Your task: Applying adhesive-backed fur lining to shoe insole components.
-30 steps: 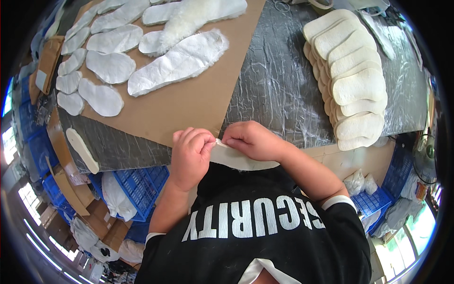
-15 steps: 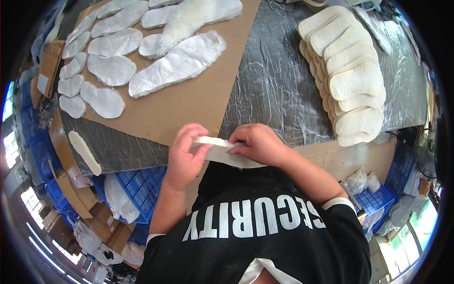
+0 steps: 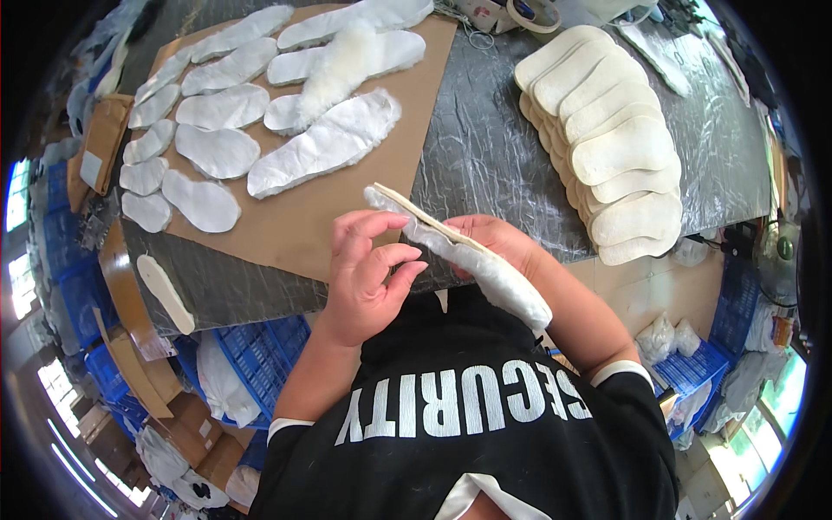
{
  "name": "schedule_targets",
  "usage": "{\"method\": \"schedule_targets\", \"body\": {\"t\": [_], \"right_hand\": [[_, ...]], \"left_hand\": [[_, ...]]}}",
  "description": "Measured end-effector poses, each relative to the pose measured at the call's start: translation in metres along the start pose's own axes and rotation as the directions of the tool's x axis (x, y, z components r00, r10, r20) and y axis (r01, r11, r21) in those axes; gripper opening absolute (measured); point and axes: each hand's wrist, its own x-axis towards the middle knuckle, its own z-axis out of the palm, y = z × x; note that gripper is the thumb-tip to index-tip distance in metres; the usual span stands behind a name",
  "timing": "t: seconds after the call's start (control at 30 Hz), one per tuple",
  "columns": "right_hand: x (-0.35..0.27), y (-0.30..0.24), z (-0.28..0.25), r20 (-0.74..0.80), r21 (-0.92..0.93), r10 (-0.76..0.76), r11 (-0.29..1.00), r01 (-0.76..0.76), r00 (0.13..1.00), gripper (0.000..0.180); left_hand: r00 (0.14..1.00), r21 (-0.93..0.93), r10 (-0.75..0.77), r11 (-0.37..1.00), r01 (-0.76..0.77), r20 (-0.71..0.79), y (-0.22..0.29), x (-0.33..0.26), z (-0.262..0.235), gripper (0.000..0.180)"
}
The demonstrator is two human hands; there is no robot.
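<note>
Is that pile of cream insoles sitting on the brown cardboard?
No, the pile lies on the dark table cover, to the right of the cardboard and apart from it.

Blue plastic crates [image 3: 264,360] on both sides

At left, a white sack [image 3: 223,381] lies against one, near cardboard boxes [image 3: 186,426]; at right, small white bags [image 3: 656,338] sit atop another.

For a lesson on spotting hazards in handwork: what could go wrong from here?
The right hand grips the insole around mid-length, so an end might dip or twist. Its cream layer and fluffy layer could shift out of line if pressed unevenly. The stack lies in overlapping steps, so a bump might make it slide.
</note>
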Motion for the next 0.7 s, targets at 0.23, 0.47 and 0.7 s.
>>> {"method": "schedule_targets", "body": {"t": [0.23, 0.47, 0.7], "right_hand": [[-0.003, 0.016, -0.001, 0.069, 0.031, 0.010, 0.999, -0.013, 0.998, 0.031], [-0.006, 0.026, 0.003, 0.096, 0.047, 0.072, 0.996, -0.077, 0.993, 0.025], [-0.015, 0.033, 0.016, 0.185, 0.036, 0.147, 0.987, -0.156, 0.972, 0.031]], "left_hand": [[0.998, 0.066, 0.054, 0.996, -0.054, 0.012, 0.006, 0.010, -0.002, 0.029], [0.998, 0.100, -0.029, 0.995, 0.023, 0.055, 0.008, 0.011, -0.011, 0.034], [0.977, 0.064, -0.064, 0.997, 0.052, 0.203, 0.005, 0.013, -0.024, 0.047]]}}
